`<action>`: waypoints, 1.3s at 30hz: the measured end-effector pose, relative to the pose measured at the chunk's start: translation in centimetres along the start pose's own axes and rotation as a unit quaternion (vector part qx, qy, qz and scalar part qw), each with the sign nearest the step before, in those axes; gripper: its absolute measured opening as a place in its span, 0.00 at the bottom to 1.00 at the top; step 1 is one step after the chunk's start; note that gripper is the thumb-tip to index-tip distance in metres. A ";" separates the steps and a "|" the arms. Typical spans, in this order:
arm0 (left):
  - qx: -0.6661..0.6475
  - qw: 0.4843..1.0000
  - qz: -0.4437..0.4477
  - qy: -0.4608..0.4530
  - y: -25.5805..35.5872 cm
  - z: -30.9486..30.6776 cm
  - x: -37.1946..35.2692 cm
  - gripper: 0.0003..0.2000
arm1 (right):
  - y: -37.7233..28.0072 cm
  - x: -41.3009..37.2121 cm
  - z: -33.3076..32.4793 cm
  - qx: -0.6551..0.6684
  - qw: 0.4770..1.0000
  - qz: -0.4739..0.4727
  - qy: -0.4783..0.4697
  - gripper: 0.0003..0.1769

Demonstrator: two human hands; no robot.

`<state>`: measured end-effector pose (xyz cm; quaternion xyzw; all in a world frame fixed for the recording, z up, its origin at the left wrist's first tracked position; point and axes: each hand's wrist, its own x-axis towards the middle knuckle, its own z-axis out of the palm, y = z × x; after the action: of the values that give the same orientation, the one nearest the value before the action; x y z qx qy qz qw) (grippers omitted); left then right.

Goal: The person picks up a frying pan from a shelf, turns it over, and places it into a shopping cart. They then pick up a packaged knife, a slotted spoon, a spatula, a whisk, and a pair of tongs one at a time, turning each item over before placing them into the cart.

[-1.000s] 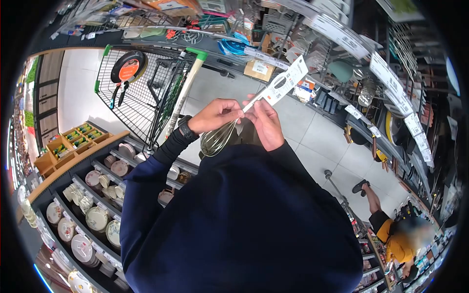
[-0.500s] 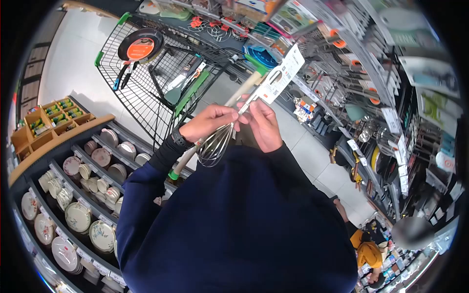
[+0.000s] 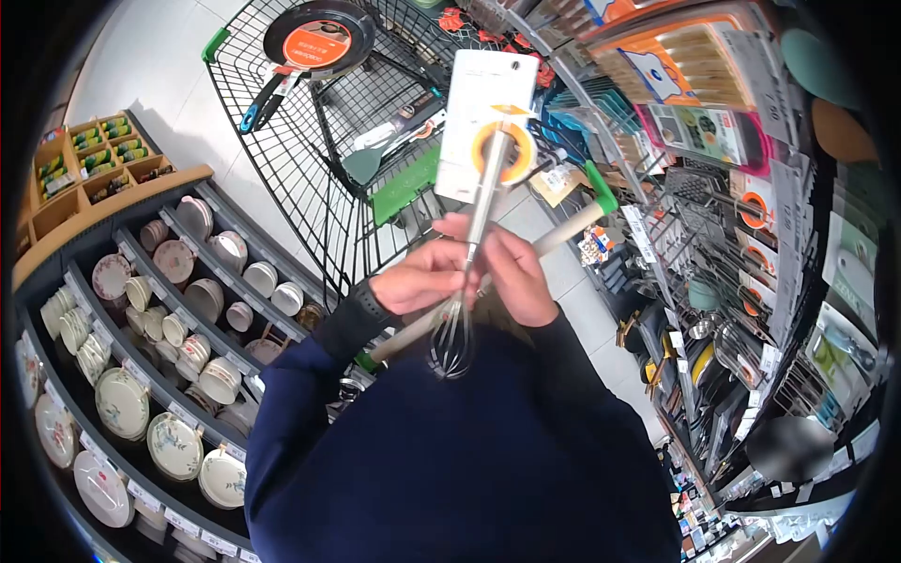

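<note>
A metal whisk [image 3: 481, 211] on a white and orange card [image 3: 457, 131] is held in front of my chest, its wire loops pointing down toward me. My left hand [image 3: 424, 275] pinches it where the handle meets the wires. Around the other side of the handle, my right hand [image 3: 517, 272] has its fingers closed on it. Beyond the hands stands a wire shopping cart [image 3: 405, 187] with green corners. In it lie a black frying pan [image 3: 318, 39] with an orange label and a green-headed spatula [image 3: 364, 164].
Shelves of plates [image 3: 122, 402] and bowls [image 3: 219, 381] rise at the left, beside a wooden box [image 3: 91, 195] with small packs. Kitchen tools and packaged brushes [image 3: 671, 66] hang on the right. The cart's handle bar [image 3: 570, 225] crosses behind my hands.
The whisk has turned more upright, and its card now shows a white and orange face. The cart and shelves have shifted in view. The person in yellow at lower right is out of sight.
</note>
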<state>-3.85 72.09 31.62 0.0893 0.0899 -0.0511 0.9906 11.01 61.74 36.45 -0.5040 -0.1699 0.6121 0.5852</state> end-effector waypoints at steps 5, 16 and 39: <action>0.187 0.965 0.078 0.164 7.9 -5.1 -6.0 0.09 | 3.2 2.1 0.0 -0.286 0.949 -0.117 0.060 0.14; 0.699 0.593 -0.148 0.370 17.4 -29.1 -0.9 0.12 | 9.0 1.0 -5.0 -0.604 0.753 -0.208 0.157 0.11; 0.801 0.455 -0.189 0.341 11.3 -50.5 9.7 0.12 | 10.5 3.4 -4.8 -0.670 0.685 -0.089 0.272 0.10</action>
<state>-1.59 91.69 -17.20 0.8344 0.3545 -0.2517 0.3388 9.81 60.25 24.57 -0.8888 -0.4118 0.1166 0.1640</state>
